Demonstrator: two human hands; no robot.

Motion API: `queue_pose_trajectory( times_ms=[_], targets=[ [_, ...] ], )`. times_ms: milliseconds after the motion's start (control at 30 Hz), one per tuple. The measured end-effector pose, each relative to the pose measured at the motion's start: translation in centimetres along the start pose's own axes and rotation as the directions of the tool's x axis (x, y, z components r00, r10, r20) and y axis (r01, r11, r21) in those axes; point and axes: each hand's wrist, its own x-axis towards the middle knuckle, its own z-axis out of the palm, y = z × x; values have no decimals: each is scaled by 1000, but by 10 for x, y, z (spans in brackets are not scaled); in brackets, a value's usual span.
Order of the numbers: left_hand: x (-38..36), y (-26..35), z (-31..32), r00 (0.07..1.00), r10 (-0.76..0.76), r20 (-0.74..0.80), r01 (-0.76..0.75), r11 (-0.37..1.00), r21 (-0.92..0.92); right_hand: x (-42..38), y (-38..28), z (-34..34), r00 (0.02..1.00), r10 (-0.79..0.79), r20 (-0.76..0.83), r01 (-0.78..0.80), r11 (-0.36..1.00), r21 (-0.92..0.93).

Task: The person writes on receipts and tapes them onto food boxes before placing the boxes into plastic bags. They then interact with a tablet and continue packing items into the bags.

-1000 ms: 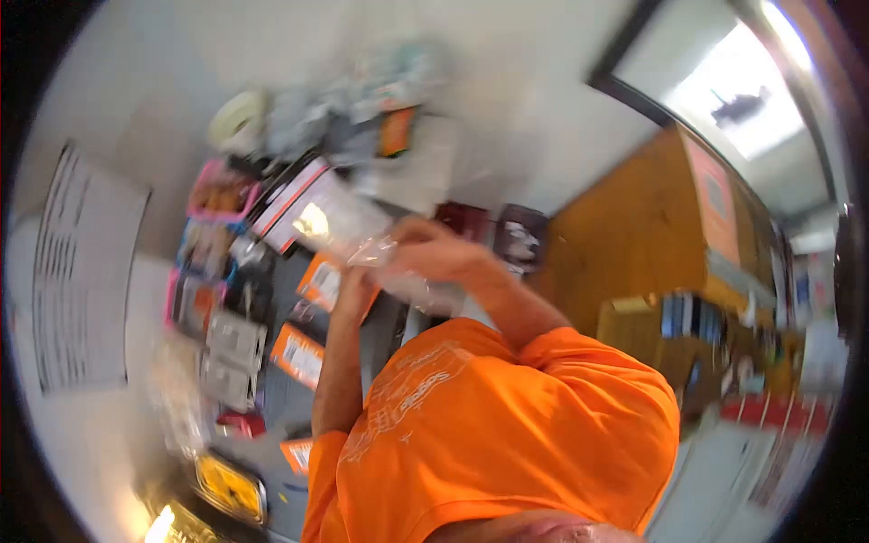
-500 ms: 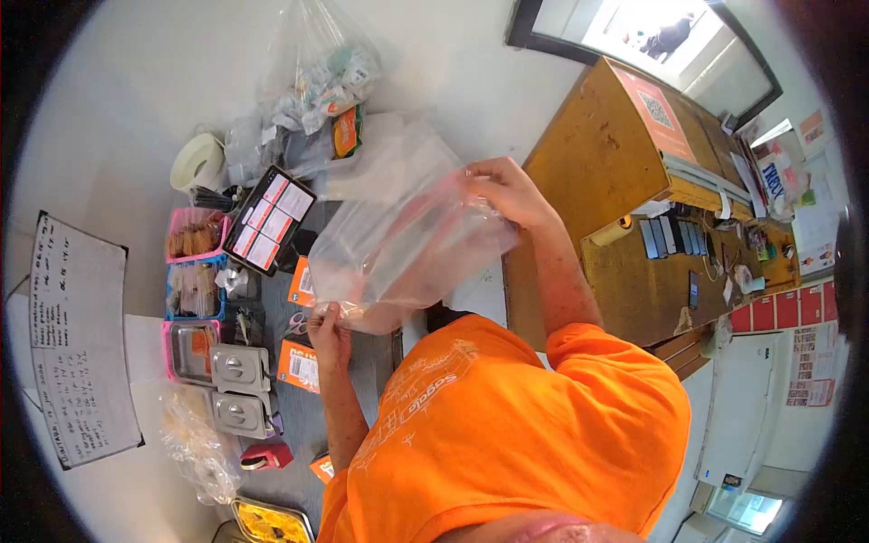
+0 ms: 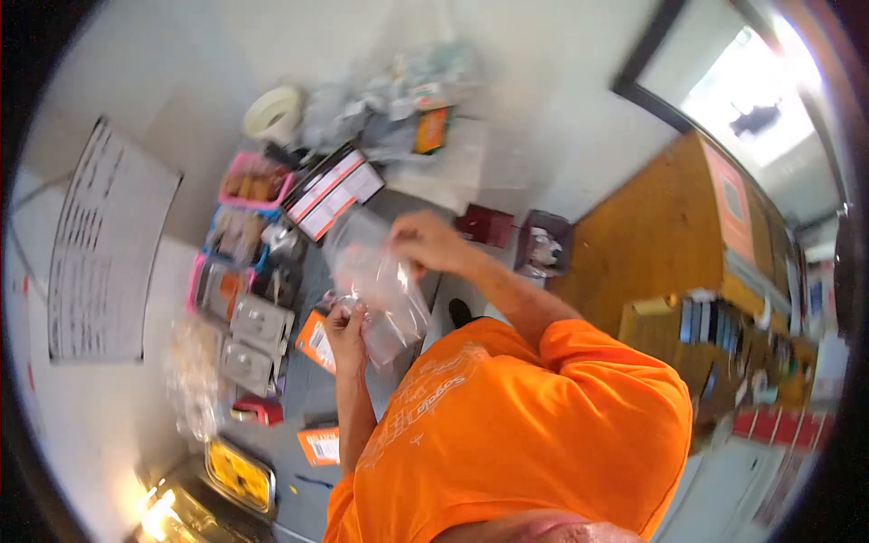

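Observation:
A clear plastic bag (image 3: 389, 294) hangs between my two hands, above the dark table's edge and in front of my orange shirt. My left hand (image 3: 347, 330) pinches its near left side, fingers closed. At the upper end, my right hand (image 3: 427, 240) is closed on the bag, slightly blurred. Below my left hand lies an orange and white packet (image 3: 319, 342) on the grey table (image 3: 303, 398). Another orange packet (image 3: 320, 444) rests nearer my body, beside my left forearm.
A tablet (image 3: 335, 192) stands tilted on the table. Along the wall are pink and blue baskets (image 3: 243, 237), lidded metal containers (image 3: 256, 326) and a tray of yellow food (image 3: 239, 476). A dark bin (image 3: 545, 244) and wooden cabinet (image 3: 643, 231) stand to the right.
The bag, spread wide before, is now gathered smaller and lower. My right hand has moved left and down, closer to my left hand. The camera view has turned.

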Motion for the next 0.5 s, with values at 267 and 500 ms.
queue_pose_trajectory(
  times_ms=[267, 500],
  targets=[
    [-46, 22, 12, 905, -267, -330, 154, 931, -331, 226, 9, -102, 613, -599, -515, 325, 785, -527],
    [-88, 11, 44, 941, -174, -290, 52, 922, -383, 292, 21, -49, 806, -396, -440, 183, 873, -452]
  ],
)
